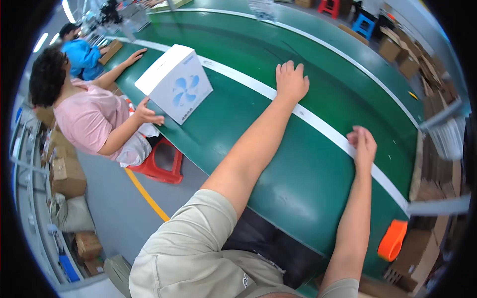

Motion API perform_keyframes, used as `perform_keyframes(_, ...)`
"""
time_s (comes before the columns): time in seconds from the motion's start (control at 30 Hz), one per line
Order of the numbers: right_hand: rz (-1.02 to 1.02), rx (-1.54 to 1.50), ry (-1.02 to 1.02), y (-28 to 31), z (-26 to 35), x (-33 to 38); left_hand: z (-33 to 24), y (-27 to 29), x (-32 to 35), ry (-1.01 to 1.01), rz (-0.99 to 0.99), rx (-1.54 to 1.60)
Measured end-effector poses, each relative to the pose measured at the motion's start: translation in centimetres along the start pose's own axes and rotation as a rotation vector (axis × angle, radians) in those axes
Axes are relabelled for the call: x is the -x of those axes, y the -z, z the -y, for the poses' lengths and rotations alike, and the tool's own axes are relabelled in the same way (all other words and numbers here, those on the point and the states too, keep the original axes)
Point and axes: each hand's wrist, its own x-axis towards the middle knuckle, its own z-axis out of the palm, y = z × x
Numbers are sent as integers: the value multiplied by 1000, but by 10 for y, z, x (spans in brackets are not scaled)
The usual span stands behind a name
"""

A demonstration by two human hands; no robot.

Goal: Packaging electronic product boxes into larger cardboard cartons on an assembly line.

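Observation:
My left hand (292,82) reaches out over the green conveyor belt (343,94), palm down and fingers a little apart, with nothing visible in it. To its right, my right hand (364,146) is held over the white rail (325,126) at the belt's near edge. Its fingers are loosely bent, and no object shows in them. A white carton (176,82) with a blue fan picture stands tilted on the green tabletop (298,184), left of my left hand and apart from it. Another person's hand (148,113) is beside that carton.
A person in pink (92,116) sits at left near a red stool (161,161); a person in blue (82,54) is beyond. An orange ring-shaped object (392,241) lies at the table's right end. Flattened cardboard (433,134) stands at right, and brown cartons (68,174) stack at left.

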Motion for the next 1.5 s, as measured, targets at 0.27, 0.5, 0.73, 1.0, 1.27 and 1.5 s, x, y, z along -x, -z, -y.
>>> perform_keyframes(0.27,62,-128,-91,-2,4,-4,54,-43,-31,2,2,-333)
perform_keyframes(0.5,54,-135,-105,0,4,-8,48,-39,-32,-134,335,-123)
perform_keyframes(0.73,70,-95,-92,-3,4,-10,13,-21,-24,-42,257,-303)
perform_keyframes(1.0,59,-98,-93,-3,2,-10,-11,-17,-25,37,469,-422)
perform_keyframes(1.27,56,-97,-92,-5,4,-8,4,-24,-26,96,426,-269)
perform_keyframes(1.5,-47,-118,-60,-8,6,-13,-51,-24,-1,-281,182,521)
